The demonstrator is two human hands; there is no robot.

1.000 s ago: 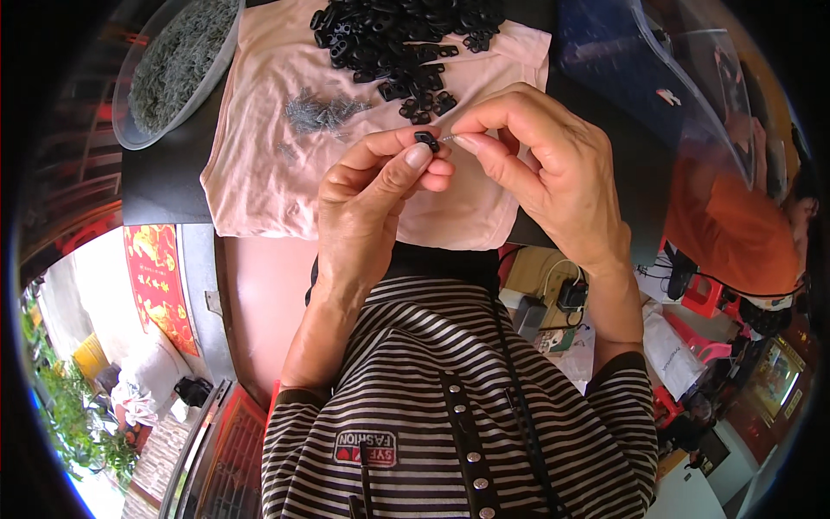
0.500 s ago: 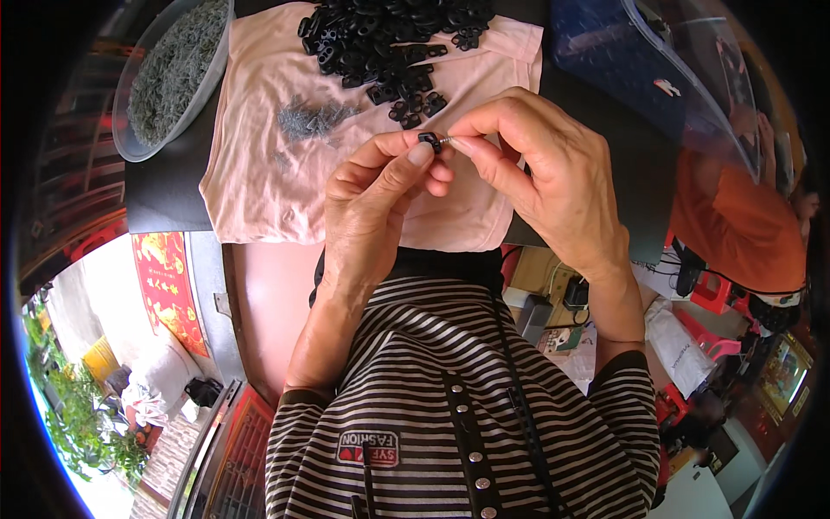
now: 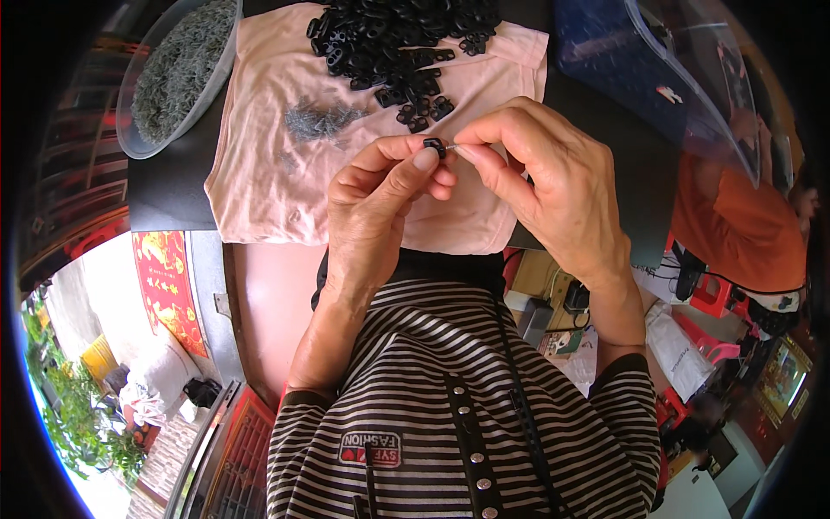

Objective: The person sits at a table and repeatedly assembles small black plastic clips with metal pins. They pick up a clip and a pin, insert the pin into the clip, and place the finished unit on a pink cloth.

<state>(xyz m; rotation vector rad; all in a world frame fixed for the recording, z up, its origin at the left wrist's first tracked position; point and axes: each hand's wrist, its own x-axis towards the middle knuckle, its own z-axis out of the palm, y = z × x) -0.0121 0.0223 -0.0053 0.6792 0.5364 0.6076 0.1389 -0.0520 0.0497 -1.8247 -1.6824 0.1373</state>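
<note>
Over the near part of a pink cloth (image 3: 259, 190), my left hand (image 3: 373, 192) pinches a small black plastic cord lock piece (image 3: 435, 145) between thumb and fingers. My right hand (image 3: 558, 186) is closed, thumb against index finger, on the end of a thin metal spring (image 3: 450, 148). The spring's other end meets the right side of the black piece; how deep it sits inside is too small to tell. Beyond my hands lies a heap of similar black pieces (image 3: 389, 43), a few loose at its near end. Left of them is a little pile of grey springs (image 3: 318, 121).
A clear plastic bowl (image 3: 130, 143) full of grey springs stands at the far left on the dark table (image 3: 164, 195). A translucent blue bin (image 3: 596, 52) is at the far right. To the right, a person in an orange garment (image 3: 735, 225) is near red stools (image 3: 716, 298).
The view has shifted slightly. My hands keep nearly the same pose, with the spring still held against the black piece.
</note>
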